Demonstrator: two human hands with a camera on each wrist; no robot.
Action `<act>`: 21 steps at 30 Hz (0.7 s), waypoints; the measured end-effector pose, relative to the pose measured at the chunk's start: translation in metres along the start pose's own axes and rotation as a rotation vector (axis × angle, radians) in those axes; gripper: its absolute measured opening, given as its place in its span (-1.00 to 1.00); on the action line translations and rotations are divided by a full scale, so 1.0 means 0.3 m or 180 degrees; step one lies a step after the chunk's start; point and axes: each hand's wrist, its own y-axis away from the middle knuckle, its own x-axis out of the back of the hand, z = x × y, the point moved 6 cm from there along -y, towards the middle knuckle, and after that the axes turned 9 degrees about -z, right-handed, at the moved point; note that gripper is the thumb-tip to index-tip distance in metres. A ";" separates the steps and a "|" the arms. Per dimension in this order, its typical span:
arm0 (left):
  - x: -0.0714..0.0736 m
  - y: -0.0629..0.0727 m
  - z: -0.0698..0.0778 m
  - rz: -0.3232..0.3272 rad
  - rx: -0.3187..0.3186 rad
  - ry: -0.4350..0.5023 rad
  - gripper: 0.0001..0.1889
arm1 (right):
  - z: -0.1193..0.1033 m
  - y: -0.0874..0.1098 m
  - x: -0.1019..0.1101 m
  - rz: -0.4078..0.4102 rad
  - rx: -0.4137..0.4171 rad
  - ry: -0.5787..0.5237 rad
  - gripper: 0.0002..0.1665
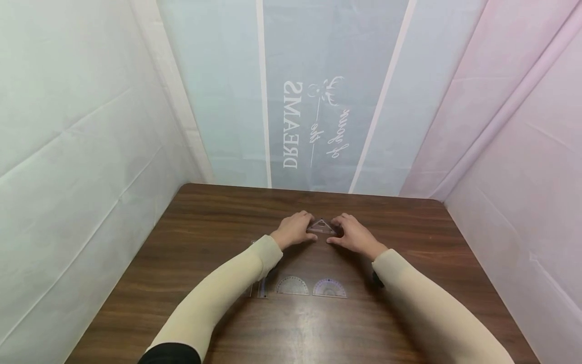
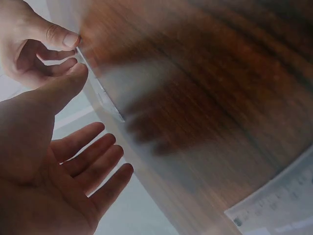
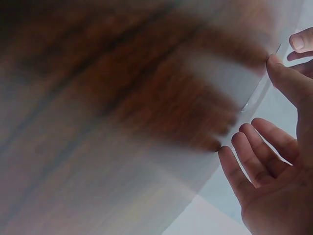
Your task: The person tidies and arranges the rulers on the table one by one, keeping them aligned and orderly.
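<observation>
A clear triangular set square (image 1: pixel 321 226) lies on the brown wooden table between my two hands, its apex towards the far edge. My left hand (image 1: pixel 294 230) is at its left corner, thumb and fingers spread apart. Opposite it, my right hand (image 1: pixel 355 235) is at the right corner, thumb towards me and fingers on the far side. The left wrist view shows the set square (image 2: pixel 102 93) edge-on past the left thumb (image 2: pixel 73 78). In the right wrist view, the right fingers (image 3: pixel 254 159) are loosely extended beside the set square (image 3: pixel 255 98).
Two clear protractors (image 1: pixel 292 286) (image 1: pixel 329 288) lie side by side nearer to me. Left of them is a clear straight-edged piece (image 1: pixel 262 289), partly hidden under the left forearm. White curtains surround the table (image 1: pixel 218 212), and a blue-grey printed cloth (image 1: pixel 313 60) hangs behind it.
</observation>
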 end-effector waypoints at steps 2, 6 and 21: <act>-0.003 -0.008 0.000 -0.0026 0.0001 0.0040 -0.35 | 0.000 -0.010 -0.002 0.0005 0.0010 -0.0008 -0.29; -0.012 -0.027 0.001 -0.0035 -0.0007 0.0072 -0.38 | -0.005 -0.029 -0.001 -0.0012 0.0043 -0.0053 -0.32; -0.032 -0.055 0.002 0.0214 0.0082 0.0119 -0.47 | -0.005 -0.048 0.004 -0.0037 -0.0184 -0.0282 -0.34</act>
